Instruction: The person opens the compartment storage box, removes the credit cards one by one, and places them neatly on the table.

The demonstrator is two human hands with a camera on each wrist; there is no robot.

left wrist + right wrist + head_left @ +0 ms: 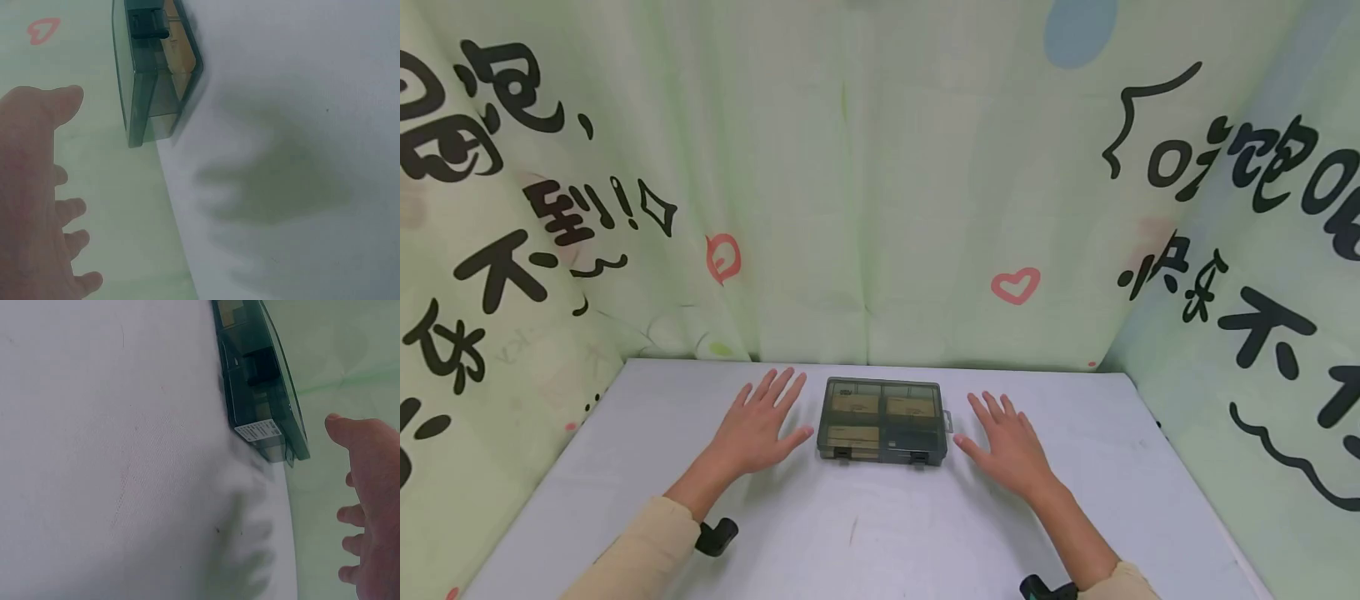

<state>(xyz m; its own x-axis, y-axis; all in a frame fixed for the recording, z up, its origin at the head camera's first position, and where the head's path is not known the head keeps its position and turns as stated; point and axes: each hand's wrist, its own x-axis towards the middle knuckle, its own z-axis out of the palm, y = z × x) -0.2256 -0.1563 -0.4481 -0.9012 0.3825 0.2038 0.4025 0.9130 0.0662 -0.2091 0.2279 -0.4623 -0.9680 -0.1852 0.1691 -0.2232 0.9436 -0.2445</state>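
A dark translucent plastic organizer box (pixel 882 421) lies flat on the white table, its lid closed and two black latches along the front edge. Through the lid show several compartments, most holding tan pieces. My left hand (pixel 765 425) hovers just left of the box with fingers spread and nothing in it. On the other side my right hand (pixel 1006 446) is held likewise, its thumb close to the box's right side. In the left wrist view the box's near corner (pixel 147 94) stands beyond the thumb. A white printed label (pixel 258 430) shows on the box's side in the right wrist view.
The white table (pixel 865 533) reaches back to a pale green curtain (pixel 865 183) with black lettering and red hearts. The curtain also closes in the left and right sides. Black wrist cameras (pixel 717 537) sit at both sleeves.
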